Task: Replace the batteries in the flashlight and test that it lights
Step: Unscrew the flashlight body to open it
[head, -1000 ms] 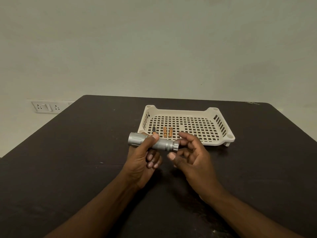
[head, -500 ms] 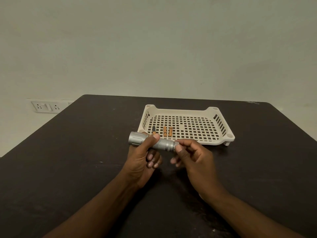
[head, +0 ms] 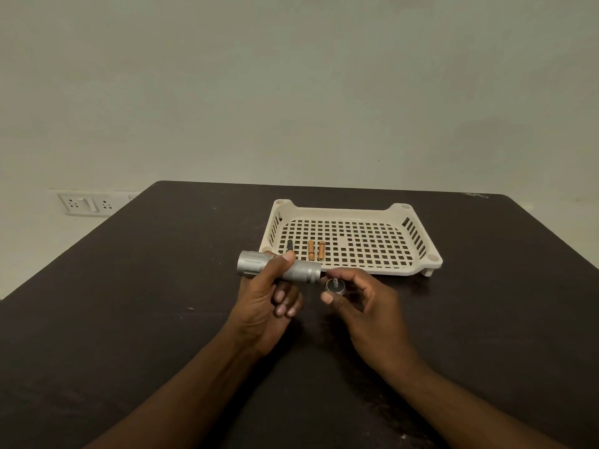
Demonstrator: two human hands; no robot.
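My left hand [head: 265, 306] grips a silver flashlight [head: 278, 268] by its knurled body, held level above the table with the head pointing left. The tail end on the right is uncapped. My right hand [head: 363, 306] holds the round tail cap [head: 335, 284] between thumb and fingers, a small spring showing on its inner face, just right of and slightly below the flashlight's end. In the cream plastic basket [head: 421, 254] behind lie two orange batteries [head: 316, 249] and a dark one [head: 289, 245], side by side at the front left.
The dark table [head: 129, 319] spreads around my hands, its back edge meeting a pale wall. A white socket and switch plate [head: 87, 204] sits on the wall at far left.
My right hand's fingers were on the flashlight's tail end; now the tail cap has come off and sits in that hand, a little away from the body. The left hand stayed put.
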